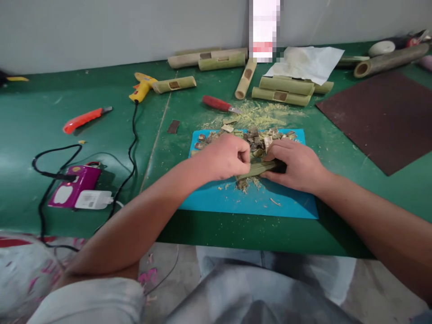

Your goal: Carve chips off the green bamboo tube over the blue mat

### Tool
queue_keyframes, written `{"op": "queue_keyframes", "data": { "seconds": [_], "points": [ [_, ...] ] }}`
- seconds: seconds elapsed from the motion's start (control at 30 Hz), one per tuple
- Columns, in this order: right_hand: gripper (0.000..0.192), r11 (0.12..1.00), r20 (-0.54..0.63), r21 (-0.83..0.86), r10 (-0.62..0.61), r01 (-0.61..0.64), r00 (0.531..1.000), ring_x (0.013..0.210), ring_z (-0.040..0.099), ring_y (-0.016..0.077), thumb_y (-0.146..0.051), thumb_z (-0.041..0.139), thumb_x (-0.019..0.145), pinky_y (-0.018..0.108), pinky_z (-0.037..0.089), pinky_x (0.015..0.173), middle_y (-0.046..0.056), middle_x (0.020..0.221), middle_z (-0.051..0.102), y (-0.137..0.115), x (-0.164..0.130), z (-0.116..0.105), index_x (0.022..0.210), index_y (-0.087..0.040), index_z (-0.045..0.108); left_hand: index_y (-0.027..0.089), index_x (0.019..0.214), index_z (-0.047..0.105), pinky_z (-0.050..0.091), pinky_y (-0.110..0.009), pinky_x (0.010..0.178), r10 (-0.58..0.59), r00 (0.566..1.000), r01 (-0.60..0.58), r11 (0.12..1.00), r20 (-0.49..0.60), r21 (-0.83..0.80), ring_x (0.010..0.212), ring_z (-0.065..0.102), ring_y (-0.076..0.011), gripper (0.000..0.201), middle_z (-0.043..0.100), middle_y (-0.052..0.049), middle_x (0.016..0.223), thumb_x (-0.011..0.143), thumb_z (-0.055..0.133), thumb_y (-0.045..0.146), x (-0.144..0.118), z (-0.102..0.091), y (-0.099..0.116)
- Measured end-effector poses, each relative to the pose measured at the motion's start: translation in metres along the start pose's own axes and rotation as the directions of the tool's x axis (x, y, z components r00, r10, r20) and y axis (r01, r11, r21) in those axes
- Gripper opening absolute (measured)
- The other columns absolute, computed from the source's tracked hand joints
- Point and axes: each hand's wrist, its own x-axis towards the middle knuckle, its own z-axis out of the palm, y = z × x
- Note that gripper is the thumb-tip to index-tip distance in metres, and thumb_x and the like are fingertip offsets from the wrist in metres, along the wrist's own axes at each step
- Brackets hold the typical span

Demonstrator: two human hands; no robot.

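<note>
Both hands — left hand (225, 157), right hand (297, 164) — grip a bamboo piece (257, 169) on the blue mat (256, 204)

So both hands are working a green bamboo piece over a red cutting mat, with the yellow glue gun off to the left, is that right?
Not quite: the head view shows the flat cutting mat is blue, not red. The rest holds: the left hand and right hand grip the green bamboo piece over it, and the yellow glue gun lies off to the left.
</note>
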Motion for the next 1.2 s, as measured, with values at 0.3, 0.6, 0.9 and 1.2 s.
{"op": "queue_keyframes", "data": {
  "seconds": [0.3, 0.6, 0.9, 1.2],
  "points": [
    [0.023, 1.0, -0.004, -0.002, -0.013, 0.013, 1.0, 0.08, 0.054, 0.0214, -0.04, 0.069, 0.079, 0.033, 0.039, 0.069, 0.006, 0.084, 0.062, 0.0, 0.0, 0.001, 0.082, -0.021, 0.057, 0.017, 0.055, 0.062, 0.031, -0.02, 0.046, 0.004, 1.0, -0.003, 1.0, -0.007, 0.019, 0.048, 0.051, -0.0092, 0.009, 0.059, 0.004, 0.05, 0.058, 0.058, 0.01, -0.003, 0.002, -0.001],
    [0.021, 0.999, 0.033, 0.021, -0.035, 0.034, 0.999, 0.085, 0.058, 0.0237, -0.04, 0.063, 0.085, 0.036, 0.043, 0.073, 0.009, 0.089, 0.066, 0.001, 0.0, -0.004, 0.089, -0.02, 0.062, 0.016, 0.069, 0.067, 0.04, -0.022, 0.054, 0.039, 0.971, -0.094, 0.969, -0.236, -0.23, 0.057, 0.053, -0.01, 0.012, 0.064, 0.001, 0.062, 0.075, 0.066, 0.025, -0.01, 0.001, -0.012],
    [0.018, 1.0, 0.012, -0.001, -0.023, 0.023, 1.0, 0.088, 0.061, 0.0258, -0.034, 0.058, 0.085, 0.041, 0.046, 0.079, 0.01, 0.093, 0.069, 0.004, -0.002, -0.009, 0.094, -0.02, 0.066, 0.016, 0.077, 0.069, 0.045, -0.022, 0.059, 0.04, 0.944, -0.124, 0.963, -0.327, -0.24, 0.062, 0.055, -0.0102, 0.01, 0.066, 0.0, 0.07, 0.078, 0.066, 0.025, -0.014, 0.006, -0.023],
    [0.022, 0.999, 0.001, -0.046, -0.002, 0.002, 1.0, 0.092, 0.06, 0.0272, -0.021, 0.055, 0.079, 0.042, 0.046, 0.081, 0.011, 0.099, 0.068, -0.007, -0.004, -0.01, 0.099, -0.02, 0.063, 0.017, 0.083, 0.07, 0.046, -0.02, 0.058, 0.091, 0.941, -0.159, 0.969, -0.326, -0.188, 0.062, 0.057, -0.0096, 0.01, 0.067, 0.0, 0.073, 0.08, 0.063, 0.023, -0.014, 0.015, -0.026]
  ]
}}
